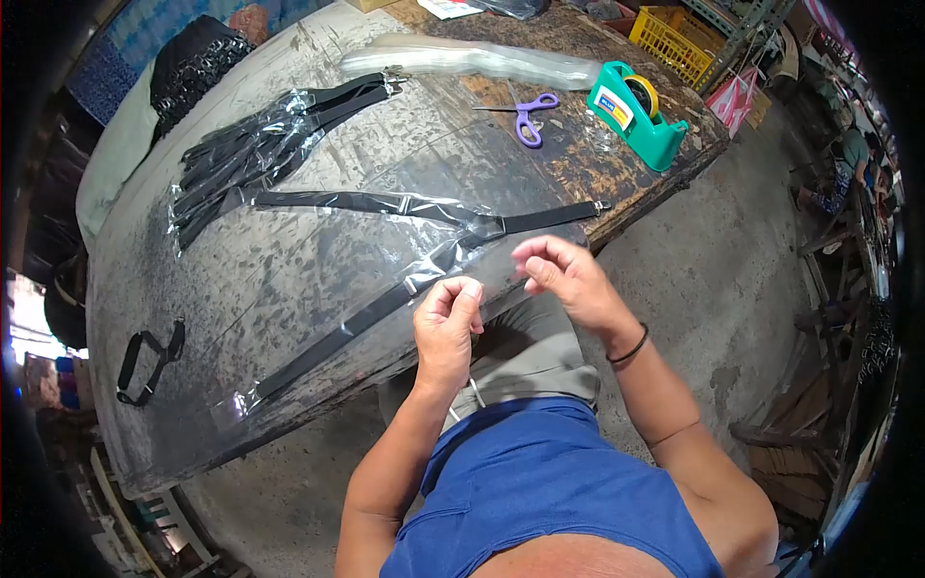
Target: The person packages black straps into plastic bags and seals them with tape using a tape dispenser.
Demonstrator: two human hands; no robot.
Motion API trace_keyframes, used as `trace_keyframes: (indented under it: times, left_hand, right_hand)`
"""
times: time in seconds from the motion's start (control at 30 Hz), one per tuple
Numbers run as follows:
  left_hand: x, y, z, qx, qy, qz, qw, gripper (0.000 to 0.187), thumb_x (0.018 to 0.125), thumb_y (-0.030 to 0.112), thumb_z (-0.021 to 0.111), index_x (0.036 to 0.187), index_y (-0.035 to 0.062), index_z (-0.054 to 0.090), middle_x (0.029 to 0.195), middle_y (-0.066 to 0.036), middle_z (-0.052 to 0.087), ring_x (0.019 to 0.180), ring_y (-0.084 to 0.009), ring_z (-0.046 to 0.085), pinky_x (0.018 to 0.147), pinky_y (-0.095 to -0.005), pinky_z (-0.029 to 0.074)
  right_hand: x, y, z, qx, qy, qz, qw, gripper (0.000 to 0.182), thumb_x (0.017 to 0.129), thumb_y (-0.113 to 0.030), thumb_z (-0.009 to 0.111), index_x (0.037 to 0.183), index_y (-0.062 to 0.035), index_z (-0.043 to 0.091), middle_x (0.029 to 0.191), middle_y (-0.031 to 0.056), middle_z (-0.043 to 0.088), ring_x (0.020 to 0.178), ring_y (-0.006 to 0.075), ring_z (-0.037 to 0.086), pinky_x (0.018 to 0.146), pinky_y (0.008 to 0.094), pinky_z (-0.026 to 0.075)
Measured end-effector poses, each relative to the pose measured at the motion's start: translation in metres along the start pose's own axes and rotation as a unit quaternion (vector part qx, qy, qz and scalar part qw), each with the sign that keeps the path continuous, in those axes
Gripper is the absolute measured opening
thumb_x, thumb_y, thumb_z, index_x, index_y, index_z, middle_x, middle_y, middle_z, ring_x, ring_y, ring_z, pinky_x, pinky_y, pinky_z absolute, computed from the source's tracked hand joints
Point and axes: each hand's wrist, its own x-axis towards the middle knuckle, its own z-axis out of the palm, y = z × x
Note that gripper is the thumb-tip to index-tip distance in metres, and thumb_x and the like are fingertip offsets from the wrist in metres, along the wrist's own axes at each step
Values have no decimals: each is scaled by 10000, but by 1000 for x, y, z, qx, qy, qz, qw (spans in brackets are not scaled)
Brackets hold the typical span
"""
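At the table's near edge my left hand (446, 323) has thumb and index finger pinched together; anything between them is too small or hidden to make out. To its right my right hand (573, 287), a dark band on the wrist, hovers with loosely curled fingers apart and no visible object in them. Just beyond both hands lies a pair of black suspenders (337, 200) in a clear plastic sleeve, its straps spread in a Y with metal clips. A pile of similar black suspenders (241, 154) in clear plastic lies farther back on the left.
Purple-handled scissors (527, 120) and a green tape dispenser (636, 120) stand toward the right corner of the worn table (241, 289). Behind them is a stack of clear plastic sleeves (462, 60). A small black strap loop (149, 366) lies left. Another person (853, 164) is far right.
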Motion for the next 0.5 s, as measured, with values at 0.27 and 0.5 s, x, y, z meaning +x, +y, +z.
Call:
trace_keyframes:
  times: [0.27,0.5]
  left_hand:
    - [-2,-10,2,21,-16,25,999,118,994,161,690,1002,44,675,880,15,621,671,-50,521,607,-210,426]
    - [5,-15,-3,106,-17,85,991,111,1000,143,683,999,32,687,937,14,600,706,-47,518,621,-204,419]
  right_hand:
    - [-8,13,27,51,21,9,998,199,987,-210,711,1065,-29,684,955,2,671,863,87,627,803,261,527]
    - [-1,10,18,-23,58,-36,997,181,1011,-197,673,1023,-17,676,919,-36,640,841,48,570,758,231,493]
